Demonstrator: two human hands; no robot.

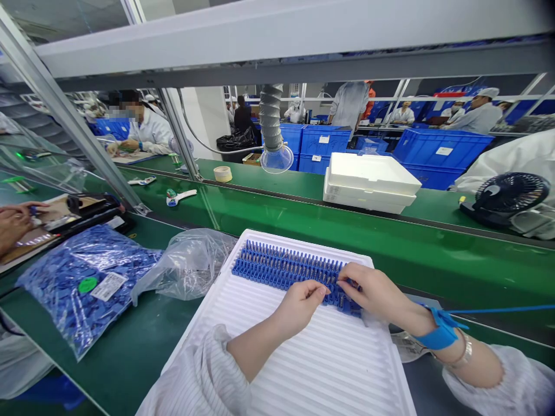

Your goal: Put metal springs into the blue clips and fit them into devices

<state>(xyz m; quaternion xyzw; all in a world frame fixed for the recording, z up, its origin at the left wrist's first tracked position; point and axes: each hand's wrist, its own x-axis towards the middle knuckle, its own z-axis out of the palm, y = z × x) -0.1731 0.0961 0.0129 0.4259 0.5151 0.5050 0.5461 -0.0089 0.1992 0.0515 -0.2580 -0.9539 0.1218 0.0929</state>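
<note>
Rows of small blue plastic parts [277,267] stand upright along the far side of a white ribbed foam tray [312,358]. Metal springs show among them. My left hand [303,301] is closed in a pinch just in front of the rows; a tiny dark bit shows at its fingers, too small to name. At the right end of the rows, my right hand [373,289] is also pinched closed, its fingertips among the blue parts. What it grips is hidden by the fingers. A blue wrist strap [440,330] with a cord circles my right wrist.
Left of the tray lie a clear bag of blue parts [93,283] and a clear bag of metal springs [191,268]. White foam boxes [370,179], a tape roll [222,174] and a black fan [507,196] stand beyond. A co-worker's hands [15,225] are at far left.
</note>
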